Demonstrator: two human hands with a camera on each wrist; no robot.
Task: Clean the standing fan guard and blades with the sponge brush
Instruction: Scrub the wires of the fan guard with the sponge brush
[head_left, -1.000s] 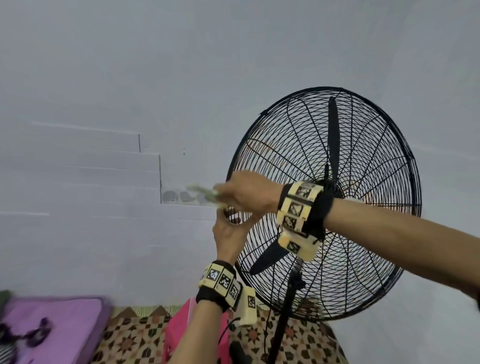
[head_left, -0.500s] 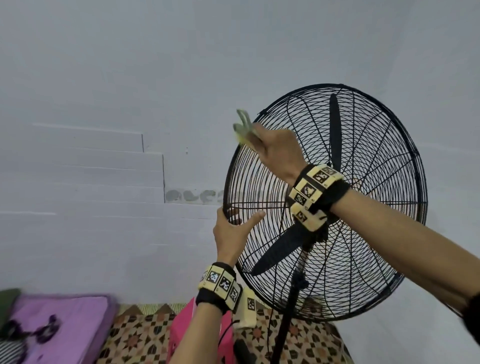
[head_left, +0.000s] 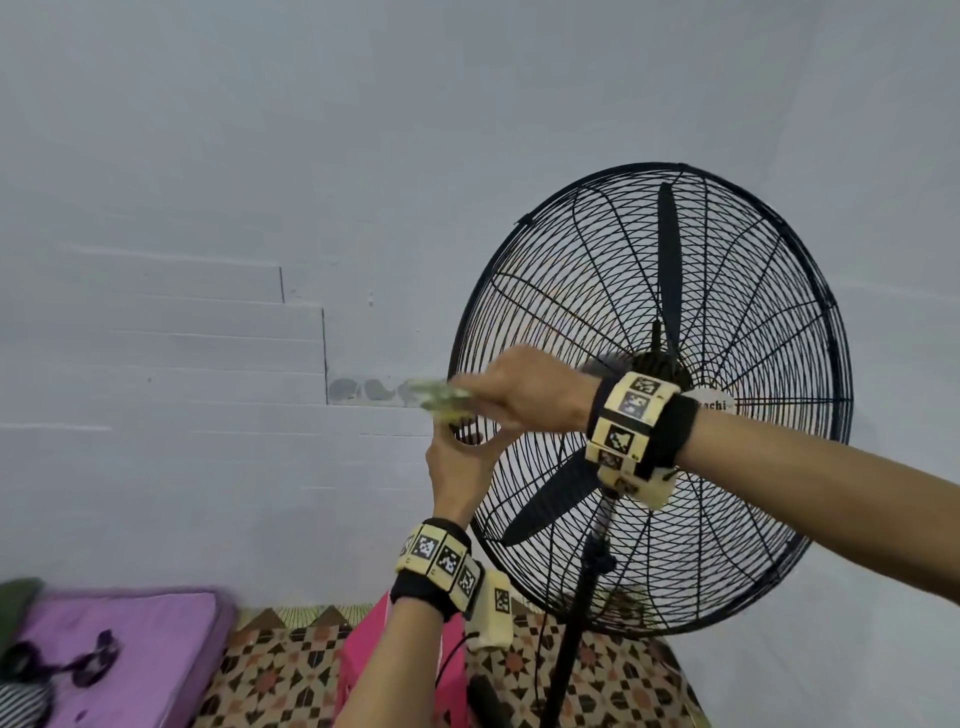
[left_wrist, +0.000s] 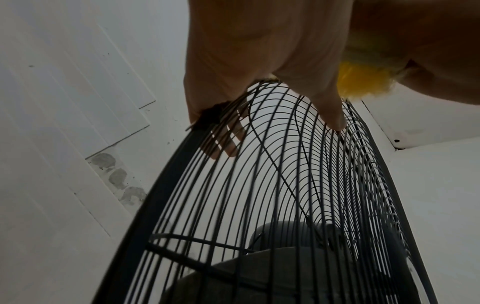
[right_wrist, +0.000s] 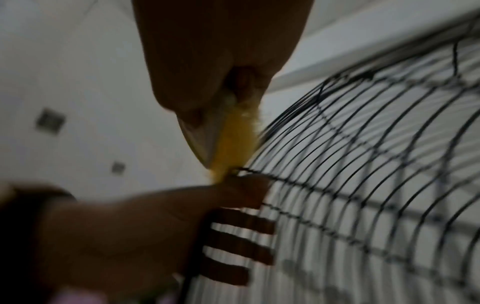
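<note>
The standing fan's black wire guard (head_left: 727, 291) encloses black blades (head_left: 667, 260). My left hand (head_left: 462, 462) grips the guard's left rim, fingers (right_wrist: 241, 226) behind the wires and thumb in front. Just above it, my right hand (head_left: 519, 395) holds the sponge brush (head_left: 436, 397), a blur pointing left past the rim. In the right wrist view the yellow sponge (right_wrist: 233, 142) touches the outer wires of the guard (right_wrist: 363, 144) beside my left hand (right_wrist: 142, 236). From the left wrist, the sponge (left_wrist: 363, 80) shows behind my left hand (left_wrist: 259, 61) at the guard (left_wrist: 259, 205).
The fan's black pole (head_left: 576, 623) runs down to a patterned floor mat (head_left: 275, 686). A purple cushion (head_left: 119, 654) lies at the lower left and a pink object (head_left: 363, 670) sits under my left forearm. A pale grey wall stands close behind the fan.
My right hand swept the brush up to the guard's upper left rim, then back down to just above my left hand. My left hand has kept its hold on the rim.
</note>
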